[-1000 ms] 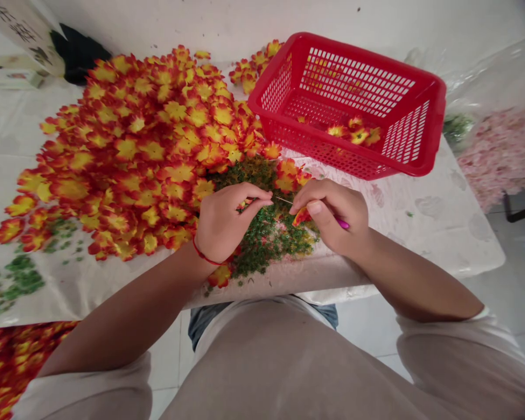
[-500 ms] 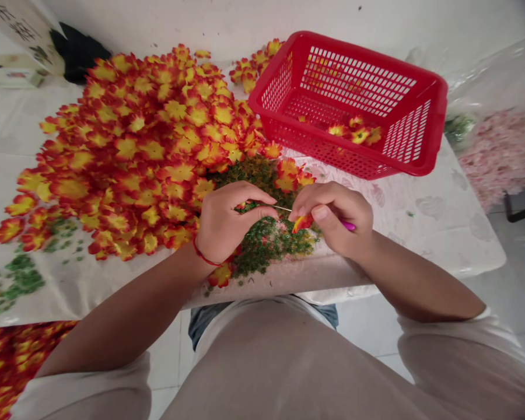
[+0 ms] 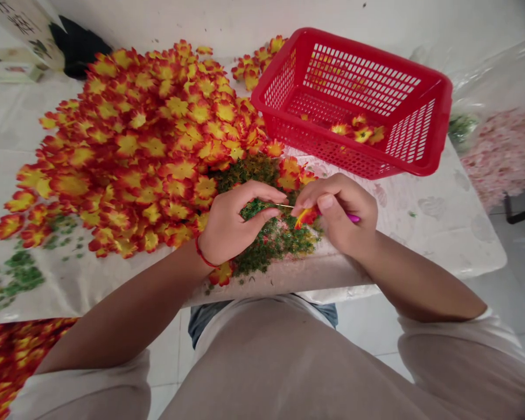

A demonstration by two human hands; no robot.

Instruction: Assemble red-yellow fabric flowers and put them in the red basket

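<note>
My right hand (image 3: 347, 213) is closed round a purple-handled needle (image 3: 353, 218), its thin metal shaft pointing left. A red-and-yellow artificial flower (image 3: 305, 217) is at that hand's fingertips, by the shaft; whether the needle passes through it I cannot tell. My left hand (image 3: 240, 219), with a red cord at the wrist, has its thumb and forefinger a little apart around the needle's tip. Nothing clear shows between them, and its other fingers are hidden. Beneath both hands spreads a heap of small green plastic pieces (image 3: 266, 245).
A large pile of red-and-yellow flowers (image 3: 144, 151) covers the table's left side. The red basket (image 3: 317, 146) behind my right hand contains several flowers. Loose green bits (image 3: 20, 274) lie at the left edge. Pink flowers (image 3: 507, 151) in clear plastic are at the right.
Both hands have shifted slightly to the right, still facing each other across the needle. The flower at my right fingertips has turned a little and shows more of its petals.
</note>
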